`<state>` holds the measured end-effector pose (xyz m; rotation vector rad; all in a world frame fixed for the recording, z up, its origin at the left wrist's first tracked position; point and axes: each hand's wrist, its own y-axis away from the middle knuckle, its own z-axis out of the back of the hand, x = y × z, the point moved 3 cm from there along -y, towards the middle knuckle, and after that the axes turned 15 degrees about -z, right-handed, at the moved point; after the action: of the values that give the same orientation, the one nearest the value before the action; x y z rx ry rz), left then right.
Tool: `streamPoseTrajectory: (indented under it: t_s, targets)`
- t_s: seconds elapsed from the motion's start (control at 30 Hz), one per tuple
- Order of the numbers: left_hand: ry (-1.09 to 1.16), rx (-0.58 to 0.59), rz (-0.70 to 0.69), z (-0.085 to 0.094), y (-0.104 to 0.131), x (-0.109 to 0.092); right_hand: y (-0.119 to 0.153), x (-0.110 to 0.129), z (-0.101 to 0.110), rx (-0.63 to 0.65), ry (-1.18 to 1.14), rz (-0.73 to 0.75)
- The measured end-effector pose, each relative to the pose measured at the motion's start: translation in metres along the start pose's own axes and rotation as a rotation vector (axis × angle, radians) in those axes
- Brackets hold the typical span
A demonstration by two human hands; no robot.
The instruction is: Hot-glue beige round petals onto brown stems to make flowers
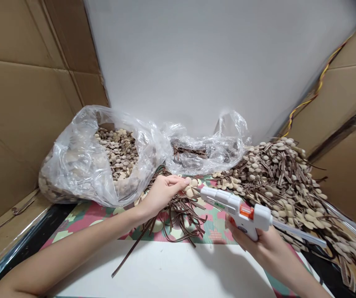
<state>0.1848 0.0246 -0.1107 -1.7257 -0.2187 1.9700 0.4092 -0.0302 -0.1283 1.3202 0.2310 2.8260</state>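
My left hand point(162, 193) pinches a small beige flower-shaped piece point(191, 188) between thumb and fingertips. In my right hand point(258, 244) is a white glue gun point(227, 203) with an orange part, its nozzle pointing left at the flower piece. Whether the nozzle touches the piece I cannot tell. A clear glue stick point(300, 232) juts from the gun's back end. Below my left hand lies a loose tangle of brown strips point(181, 217) on the patterned mat.
A plastic bag point(81, 165) of beige petal pieces stands at the left. Behind, another clear bag point(209, 153) holds brown strips. Beige pieces with brown strips are heaped point(286, 178) at the right. Cardboard walls point(25, 103) flank the sides; a white sheet point(162, 265) lies in front.
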Motion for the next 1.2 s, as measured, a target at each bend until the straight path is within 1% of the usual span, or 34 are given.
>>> streamPoseTrajectory:
  t_s: [0.1,0.3,0.43,0.5,0.6,0.67,0.83,0.97,1.1,1.2]
  targets:
    - [-0.004,0.005,-0.002,-0.001,0.000,-0.001,0.000,0.002,0.002,0.008,0.018,0.019]
    - [-0.004,0.013,0.006,-0.001,0.001,0.001,0.002,0.002,0.001,0.010,-0.016,-0.027]
    - [-0.018,0.015,0.004,-0.001,0.001,0.001,0.004,0.000,0.002,-0.045,-0.035,-0.026]
    - [-0.026,0.009,0.011,-0.001,0.001,0.001,0.003,-0.003,0.002,-0.025,0.003,-0.022]
    - [-0.026,-0.006,0.016,0.000,0.001,0.001,0.002,-0.007,0.002,0.042,0.074,-0.012]
    - [-0.022,-0.009,0.012,-0.001,0.001,0.001,0.002,-0.008,0.002,0.049,0.067,-0.016]
    - [-0.011,-0.019,0.005,-0.002,0.002,0.001,0.005,-0.012,0.003,0.009,0.006,-0.082]
    - [-0.013,-0.031,0.006,-0.001,0.001,0.003,0.006,-0.015,0.002,0.025,0.032,-0.062]
    - [-0.012,-0.036,0.005,-0.001,0.001,0.004,0.008,-0.015,0.002,-0.053,-0.001,-0.065]
    - [0.005,-0.040,0.007,-0.001,0.001,0.003,0.010,-0.012,0.001,-0.070,-0.036,-0.062]
